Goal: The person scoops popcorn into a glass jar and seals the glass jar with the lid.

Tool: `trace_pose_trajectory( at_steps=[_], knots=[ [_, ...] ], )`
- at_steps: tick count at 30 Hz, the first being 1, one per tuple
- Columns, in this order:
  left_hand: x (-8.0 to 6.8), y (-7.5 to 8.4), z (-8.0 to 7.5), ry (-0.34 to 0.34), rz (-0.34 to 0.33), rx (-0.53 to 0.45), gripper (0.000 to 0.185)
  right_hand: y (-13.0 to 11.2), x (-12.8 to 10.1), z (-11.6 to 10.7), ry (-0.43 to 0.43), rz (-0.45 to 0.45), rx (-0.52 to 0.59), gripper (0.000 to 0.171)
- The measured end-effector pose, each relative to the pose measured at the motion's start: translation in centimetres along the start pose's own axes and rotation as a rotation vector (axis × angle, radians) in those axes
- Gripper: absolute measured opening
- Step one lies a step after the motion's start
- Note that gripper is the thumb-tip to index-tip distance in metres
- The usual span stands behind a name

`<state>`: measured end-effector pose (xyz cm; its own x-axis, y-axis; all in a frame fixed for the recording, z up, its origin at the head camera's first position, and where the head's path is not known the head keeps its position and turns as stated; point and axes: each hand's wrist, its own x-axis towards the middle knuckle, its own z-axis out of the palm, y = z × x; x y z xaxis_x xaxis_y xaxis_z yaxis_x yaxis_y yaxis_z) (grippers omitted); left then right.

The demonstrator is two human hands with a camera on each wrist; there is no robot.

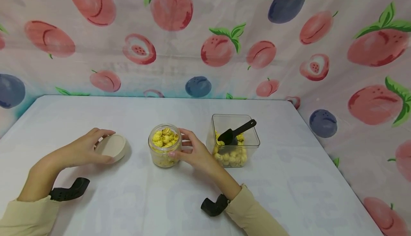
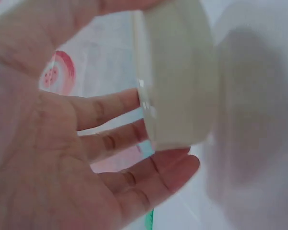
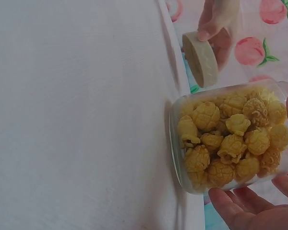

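Observation:
My left hand [image 1: 88, 148] grips a round cream-coloured lid [image 1: 113, 147] by its rim, thumb on one side and fingers on the other. In the left wrist view the lid [image 2: 177, 76] stands edge-on close over the white table. To its right is a clear jar [image 1: 164, 157] without a cover, filled with yellow popcorn [image 1: 165, 137]. My right hand [image 1: 197, 154] holds this jar from its right side, thumb at the front and fingers behind. The right wrist view shows the jar [image 3: 177, 158] packed with popcorn, fingertips against its wall.
Right of the jar stands a clear square container [image 1: 253, 138] partly filled with popcorn. A black scoop [image 1: 237, 132] leans in it, handle over the right rim. Behind the white table [image 1: 289, 193] hangs a fruit-patterned cloth [image 1: 179, 50]. Both wrists carry black mounts.

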<state>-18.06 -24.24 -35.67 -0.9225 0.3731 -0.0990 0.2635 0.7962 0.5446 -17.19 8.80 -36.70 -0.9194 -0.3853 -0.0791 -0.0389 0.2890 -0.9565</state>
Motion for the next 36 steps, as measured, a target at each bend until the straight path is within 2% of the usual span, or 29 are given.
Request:
trace_pose_trajectory(
  at_steps=[3, 12, 18, 28, 36],
  knots=[
    [0.0, 0.7, -0.2, 0.027, 0.007, -0.011, 0.078, 0.0, 0.0, 0.0, -0.005, 0.004, 0.006, 0.068],
    [0.2, 3.0, -0.1, 0.164, 0.068, -0.037, 0.077, 0.0, 0.0, 0.0, -0.001, 0.008, 0.007, 0.068],
    [0.5, 4.7, 0.2, 0.253, 0.123, -0.104, 0.076, 0.1, 0.0, 0.0, -0.002, 0.007, 0.013, 0.069],
    [1.0, 7.5, 1.9, 0.394, 0.179, -0.177, 0.077, 0.2, 0.0, 0.0, 0.001, 0.01, 0.015, 0.069],
    [1.6, 9.0, 3.0, 0.438, 0.212, -0.235, 0.077, 0.1, 0.0, 0.0, -0.009, 0.01, 0.021, 0.069]
  ],
)
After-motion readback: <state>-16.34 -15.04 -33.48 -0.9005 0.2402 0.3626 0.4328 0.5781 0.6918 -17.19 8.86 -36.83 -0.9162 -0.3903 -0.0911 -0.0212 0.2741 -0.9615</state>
